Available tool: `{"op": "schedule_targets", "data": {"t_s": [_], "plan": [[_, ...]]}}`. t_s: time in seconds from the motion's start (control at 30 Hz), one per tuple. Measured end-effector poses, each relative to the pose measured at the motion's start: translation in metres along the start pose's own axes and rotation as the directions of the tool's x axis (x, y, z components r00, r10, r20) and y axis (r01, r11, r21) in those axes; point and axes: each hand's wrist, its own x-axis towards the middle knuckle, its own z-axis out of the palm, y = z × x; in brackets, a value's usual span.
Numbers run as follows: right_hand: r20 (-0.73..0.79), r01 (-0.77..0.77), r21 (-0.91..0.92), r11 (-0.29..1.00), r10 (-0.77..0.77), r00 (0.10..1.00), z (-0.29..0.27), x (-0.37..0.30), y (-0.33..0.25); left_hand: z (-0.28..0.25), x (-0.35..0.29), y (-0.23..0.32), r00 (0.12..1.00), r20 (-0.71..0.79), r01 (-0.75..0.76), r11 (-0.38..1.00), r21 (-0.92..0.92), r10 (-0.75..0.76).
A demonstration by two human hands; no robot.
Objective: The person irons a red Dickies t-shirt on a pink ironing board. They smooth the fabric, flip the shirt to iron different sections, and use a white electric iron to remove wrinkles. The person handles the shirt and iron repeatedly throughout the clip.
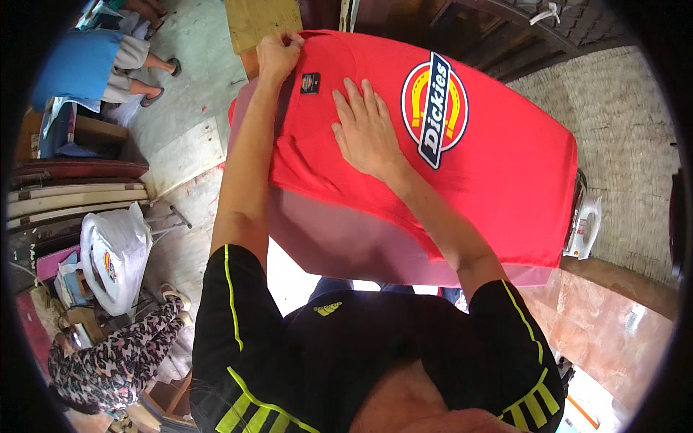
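A red T-shirt (498, 187) with a large round printed emblem lies spread over a mauve padded board (325, 231). At the shirt's far left corner, the fingers of my left hand (278, 58) are closed on its edge in a pinch. My right hand (367, 133) rests flat on the red cloth, fingers stretched out, between the emblem and a small dark neck label (310, 83). Folds gather along the near left part of the shirt. A white iron (586, 225) stands at the right end of the board.
A wooden surface (263, 25) adjoins the board's far left. To the left are a bulging white plastic bag (115, 256) and stacked boards (76, 198). One person in patterned clothes (119, 361) is at lower left, another in blue (79, 68) at upper left. Woven matting (621, 123) lies right.
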Motion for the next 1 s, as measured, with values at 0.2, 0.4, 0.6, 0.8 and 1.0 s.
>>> {"op": "schedule_targets", "data": {"t_s": [0.2,0.4,0.6,0.8,1.0], "plan": [[-0.193,-0.128,0.165,0.978,0.159,0.968,0.015,0.006,0.011,-0.064,-0.107,0.056,0.910,0.235,-0.409,0.838,0.361,0.342],[-0.098,-0.057,-0.008,0.998,0.056,0.994,0.020,0.002,0.006,-0.114,-0.216,0.047,0.956,0.075,-0.270,0.753,0.601,0.283],[0.045,0.172,0.064,0.983,-0.175,0.984,-0.002,-0.039,-0.005,-0.129,-0.244,0.052,0.999,-0.036,0.003,0.794,0.608,0.023],[0.162,0.367,-0.068,0.928,-0.353,0.921,0.008,-0.024,-0.032,-0.117,-0.254,0.045,0.994,-0.107,0.029,0.980,0.198,-0.007],[0.251,0.440,0.054,0.896,-0.439,0.863,-0.004,-0.048,0.015,-0.107,-0.255,0.045,0.984,-0.128,-0.033,0.821,0.570,0.128]]}}
